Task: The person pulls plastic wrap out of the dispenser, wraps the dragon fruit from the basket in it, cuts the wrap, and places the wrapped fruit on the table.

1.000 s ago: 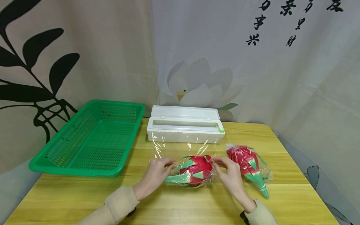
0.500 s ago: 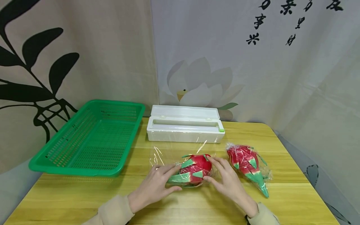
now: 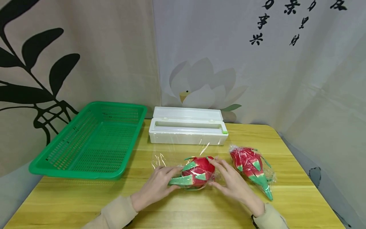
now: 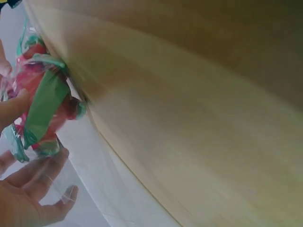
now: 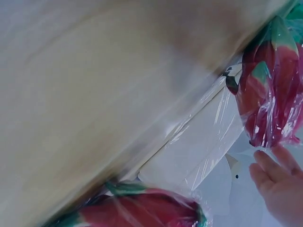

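Observation:
A red and green dragon fruit (image 3: 197,171) lies lengthwise on the table, covered by clear cling film (image 3: 171,154) that runs back toward a white dispenser box (image 3: 188,137). At its green-tipped end is my left hand (image 3: 157,184), fingers spread and touching the film, the thumb apart. My right hand (image 3: 233,184) rests its loosely bent fingers against the red end. The right wrist view has relaxed right-hand fingers (image 5: 277,177) at the end of the fruit (image 5: 272,94). Both the fruit (image 4: 45,101) and spread left-hand fingers (image 4: 40,189) appear at the left wrist view's edge.
A second dragon fruit (image 3: 251,168), wrapped in film, lies just right of my right hand. The green plastic basket (image 3: 117,171) stands at the left of the wooden table (image 3: 177,213). Behind the dispenser, whose lid is up, hangs a printed curtain (image 3: 120,57).
One second ago both hands pinched the film at the fruit's two ends. They have let go, and their fingers now lie spread against it. In the last half second they barely moved.

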Tool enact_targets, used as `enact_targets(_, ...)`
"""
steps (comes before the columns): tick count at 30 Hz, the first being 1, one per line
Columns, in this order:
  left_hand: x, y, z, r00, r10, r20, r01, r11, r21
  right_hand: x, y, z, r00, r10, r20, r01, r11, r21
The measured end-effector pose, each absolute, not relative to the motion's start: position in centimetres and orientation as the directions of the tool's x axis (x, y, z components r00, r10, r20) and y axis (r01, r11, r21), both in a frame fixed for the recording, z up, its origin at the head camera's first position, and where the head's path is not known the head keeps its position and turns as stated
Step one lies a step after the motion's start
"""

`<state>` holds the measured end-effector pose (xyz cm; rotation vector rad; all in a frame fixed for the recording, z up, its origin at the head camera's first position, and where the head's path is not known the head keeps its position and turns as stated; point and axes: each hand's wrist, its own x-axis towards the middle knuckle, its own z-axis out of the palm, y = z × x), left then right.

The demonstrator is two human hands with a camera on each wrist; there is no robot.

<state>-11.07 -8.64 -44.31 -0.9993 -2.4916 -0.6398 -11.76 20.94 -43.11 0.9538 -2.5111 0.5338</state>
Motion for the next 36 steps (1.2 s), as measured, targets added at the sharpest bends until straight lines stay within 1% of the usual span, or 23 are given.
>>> enact_targets(3,-11.5,-8.8,-44.3,-0.665,0.554,0.5,0.734,0.608,0.303,-12.0,20.8,-43.2,-0.664,-0.542,0.515,-0.709,0.675,-0.204)
enact_targets(8,-11.9,-9.1,-44.1,-0.661,0.582,0.474,0.748,0.559,0.356,-12.2,20.5,-43.3,-0.65,-0.523,0.551,-0.713,0.67,-0.206)
enact_targets(14,-12.3,-9.6,-44.0,-0.678,0.596,0.43,0.735,0.554,0.391,-12.4,20.3,-43.1,-0.637,-0.52,0.569,-0.722,0.661,-0.204)
enact_targets(19,-13.0,-9.8,-43.8,-0.667,0.599,0.442,0.745,0.531,0.404,-12.7,20.3,-42.9,-0.628,-0.52,0.578,-0.724,0.662,-0.191)
enact_targets(21,-13.4,-9.9,-43.6,-0.67,0.597,0.441,0.742,0.509,0.437,-12.9,20.3,-42.8,-0.629,-0.517,0.58,-0.723,0.663,-0.193)
enact_targets(26,-14.2,-9.8,-43.1,-0.707,0.572,0.416,0.699,0.48,0.53,-13.4,20.4,-42.6,-0.65,-0.502,0.57,-0.714,0.659,-0.234)
enact_targets(29,-14.6,-9.8,-43.0,-0.729,0.558,0.395,0.673,0.481,0.562,-13.7,20.5,-42.5,-0.665,-0.494,0.561,-0.705,0.664,-0.251)
enact_targets(32,-15.0,-9.8,-42.8,-0.758,0.552,0.347,0.628,0.475,0.617,-14.1,20.5,-42.5,-0.675,-0.485,0.557,-0.698,0.664,-0.268)
enact_targets(36,-15.5,-9.9,-42.7,-0.8,0.537,0.269,0.545,0.461,0.7,-14.5,20.4,-42.5,-0.669,-0.486,0.563,-0.705,0.655,-0.272)
